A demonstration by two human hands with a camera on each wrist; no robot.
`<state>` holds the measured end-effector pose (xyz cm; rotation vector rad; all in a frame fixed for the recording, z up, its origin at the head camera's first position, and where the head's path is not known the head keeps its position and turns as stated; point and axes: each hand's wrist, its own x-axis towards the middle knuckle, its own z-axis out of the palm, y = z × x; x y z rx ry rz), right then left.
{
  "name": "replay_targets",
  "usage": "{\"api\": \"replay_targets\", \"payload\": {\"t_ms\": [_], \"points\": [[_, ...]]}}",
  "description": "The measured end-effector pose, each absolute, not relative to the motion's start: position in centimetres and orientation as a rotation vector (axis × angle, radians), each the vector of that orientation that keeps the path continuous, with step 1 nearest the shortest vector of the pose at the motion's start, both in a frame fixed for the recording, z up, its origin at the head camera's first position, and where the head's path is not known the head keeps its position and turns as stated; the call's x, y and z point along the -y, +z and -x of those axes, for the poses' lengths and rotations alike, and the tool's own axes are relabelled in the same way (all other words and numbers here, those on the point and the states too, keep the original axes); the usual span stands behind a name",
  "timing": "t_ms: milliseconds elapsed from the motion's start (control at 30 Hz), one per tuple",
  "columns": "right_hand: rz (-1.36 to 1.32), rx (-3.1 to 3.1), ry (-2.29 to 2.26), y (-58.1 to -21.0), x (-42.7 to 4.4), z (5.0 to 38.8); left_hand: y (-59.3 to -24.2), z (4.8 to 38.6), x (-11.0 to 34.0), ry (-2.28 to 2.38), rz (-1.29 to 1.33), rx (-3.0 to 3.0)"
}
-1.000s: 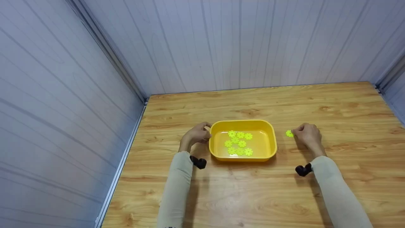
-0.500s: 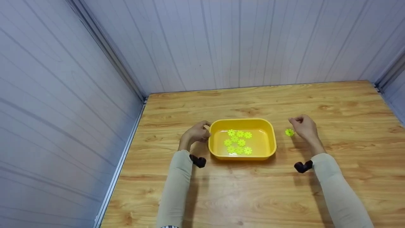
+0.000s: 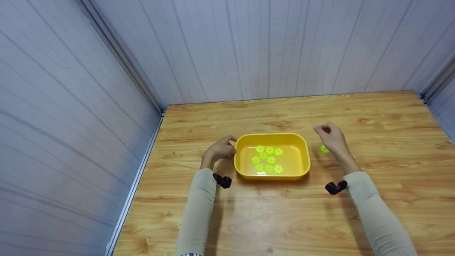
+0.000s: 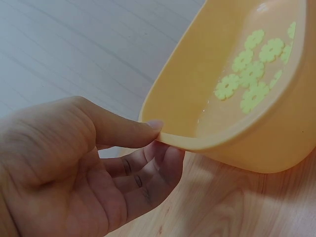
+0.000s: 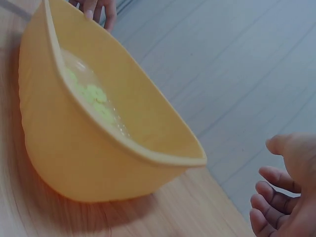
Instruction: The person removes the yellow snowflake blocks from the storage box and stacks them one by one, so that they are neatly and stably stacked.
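Note:
A yellow basin (image 3: 272,176) stands on the wooden table, with several lime-green flower-shaped pieces (image 3: 271,160) flat on its floor. The left hand (image 3: 221,149) pinches the basin's left rim; in the left wrist view the thumb of that hand (image 4: 84,163) lies over the rim and the fingers are under it. One more green flower piece (image 3: 324,149) lies on the table right of the basin, partly covered by the right hand (image 3: 333,139). That hand is raised above the table, holding nothing; the right wrist view shows its fingers (image 5: 270,195) loosely bent, thumb apart.
The wooden table (image 3: 277,220) reaches back to a pale panelled wall (image 3: 249,49). Another panelled wall (image 3: 64,124) runs along the left side. Each wrist carries a small black device, one on the left (image 3: 222,181) and one on the right (image 3: 336,187).
The right hand has let go of the green piece beside the basin, lifted, and moved back and to the left. The left hand keeps its grip on the rim.

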<state>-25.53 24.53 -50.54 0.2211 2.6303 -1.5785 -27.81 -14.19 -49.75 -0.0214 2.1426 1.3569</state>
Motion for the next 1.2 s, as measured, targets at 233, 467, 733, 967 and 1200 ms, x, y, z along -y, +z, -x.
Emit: {"api": "replay_targets", "payload": {"t_ms": [233, 467, 733, 967, 1200], "points": [[-0.176, -2.598, -1.622, -49.6, -22.9, 25.6, -49.7, 27.7, 14.2, 1.366, 0.016, -2.138], [-0.074, -2.589, -1.652, -49.2, -21.2, 25.5, -49.7, 27.8, 14.2, 1.360, 0.020, -2.132], [0.017, -2.559, -1.639, -49.1, -19.3, 25.1, -49.7, 27.8, 14.2, 1.344, 0.016, -2.144], [0.151, -2.560, -1.585, -50.1, -18.5, 25.1, -49.5, 27.7, 14.1, 1.349, 0.016, -2.136], [0.256, -2.612, -1.473, -50.6, -17.7, 24.9, -49.6, 27.7, 14.1, 1.346, 0.019, -2.143]]}}
